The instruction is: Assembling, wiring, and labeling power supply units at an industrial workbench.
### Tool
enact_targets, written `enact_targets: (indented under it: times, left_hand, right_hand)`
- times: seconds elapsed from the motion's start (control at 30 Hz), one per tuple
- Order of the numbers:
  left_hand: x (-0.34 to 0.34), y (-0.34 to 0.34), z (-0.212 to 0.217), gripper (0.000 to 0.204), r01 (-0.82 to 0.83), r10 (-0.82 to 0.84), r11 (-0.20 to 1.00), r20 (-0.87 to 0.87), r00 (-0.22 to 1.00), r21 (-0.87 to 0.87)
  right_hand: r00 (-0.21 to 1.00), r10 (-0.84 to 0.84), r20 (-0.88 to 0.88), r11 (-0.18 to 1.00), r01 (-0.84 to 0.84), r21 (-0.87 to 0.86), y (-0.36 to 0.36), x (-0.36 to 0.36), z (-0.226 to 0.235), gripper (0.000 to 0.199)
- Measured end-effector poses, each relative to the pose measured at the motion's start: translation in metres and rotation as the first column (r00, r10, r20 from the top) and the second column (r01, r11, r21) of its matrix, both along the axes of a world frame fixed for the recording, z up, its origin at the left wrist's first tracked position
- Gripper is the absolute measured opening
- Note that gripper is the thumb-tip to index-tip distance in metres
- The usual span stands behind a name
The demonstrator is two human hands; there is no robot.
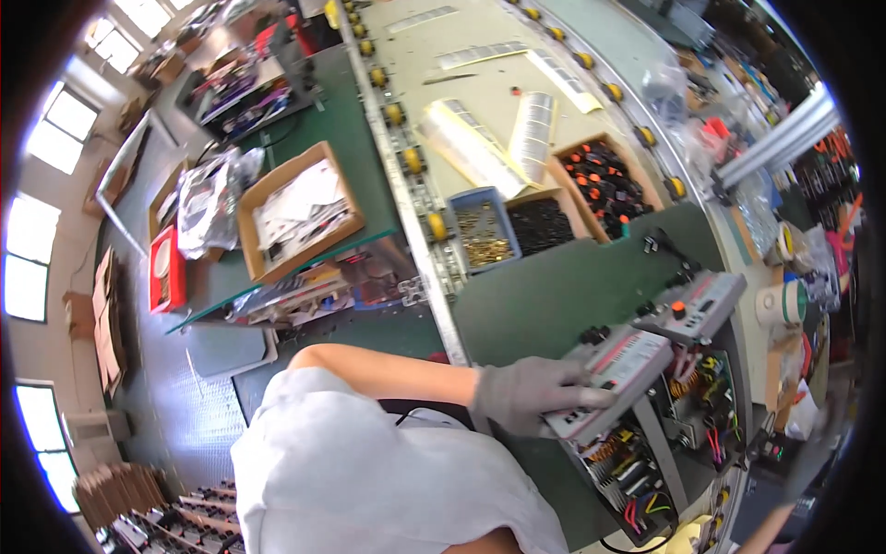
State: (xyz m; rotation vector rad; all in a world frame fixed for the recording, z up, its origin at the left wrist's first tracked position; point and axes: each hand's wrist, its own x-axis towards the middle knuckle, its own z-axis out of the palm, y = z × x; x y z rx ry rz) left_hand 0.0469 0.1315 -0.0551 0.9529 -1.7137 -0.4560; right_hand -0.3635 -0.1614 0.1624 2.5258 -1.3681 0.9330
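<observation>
My left hand, in a grey glove, grips the grey front panel of an open electronic unit, fingers lying over its face. Behind that panel are the unit's circuit board, copper coil and loose coloured wires. A second open unit, with a similar panel and an orange knob, stands just beyond it to the right. At the lower right, my right hand is smeared by motion, away from both units; its fingers cannot be made out.
Beyond the units are a blue bin of brass parts, a box of black parts and a carton of orange-and-black knobs. Label sheets lie farther back. A roller rail runs along the bench. A cardboard box of papers sits left.
</observation>
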Motion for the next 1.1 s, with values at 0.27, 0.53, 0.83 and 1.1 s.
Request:
enact_targets:
  times: [0.27, 0.53, 0.83, 1.1]
  left_hand:
    - [-0.006, 0.017, 0.015, 0.078, 0.043, -0.049, 0.991, 0.046, 0.998, 0.124]
    - [0.19, 0.088, 0.028, 0.022, -0.922, 0.875, 0.358, 0.291, 0.387, 0.15]
    - [0.347, 0.19, -0.012, 0.02, -0.989, 0.5, -0.143, 0.865, -0.043, 0.033]
    - [0.357, 0.205, -0.012, 0.022, -0.981, 0.455, -0.184, 0.878, -0.146, -0.068]
  right_hand:
    - [0.988, -0.029, -0.153, 0.958, 0.072, 0.279, 0.212, 0.069, -0.119, 0.023]
    - [0.96, -0.048, -0.274, 0.974, 0.106, 0.201, 0.234, 0.067, -0.118, 0.03]
    - [0.959, -0.116, -0.257, 0.977, 0.157, 0.145, 0.224, 0.067, -0.135, 0.032]
    - [0.938, -0.103, -0.331, 0.973, 0.165, 0.162, 0.221, 0.059, -0.134, 0.037]
